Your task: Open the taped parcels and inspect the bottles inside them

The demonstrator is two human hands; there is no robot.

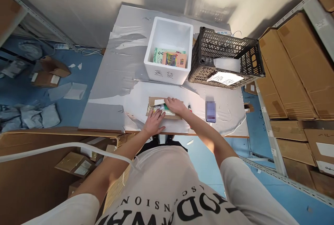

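A flat, opened cardboard box (171,116) lies near the front edge of the table, in front of me. Inside it I see something in clear plastic with white and green parts (159,107); its kind is unclear. My left hand (154,122) rests on the near left part, fingers spread over the plastic and thumb apart. Across the box's far right side lies my right hand (176,106), its fingers bent over the edge and closed on it. Beside my right wrist is a small black and red object (189,107), partly hidden by the forearm.
Behind the box stands a white foam bin (168,73) with colourful printed packs (171,59). A black plastic crate (227,70) with paper signs is right of it. A phone (211,111) lies on the table (104,96). Shelved cartons (294,68) flank the right; bagged parcels (36,117) lie left.
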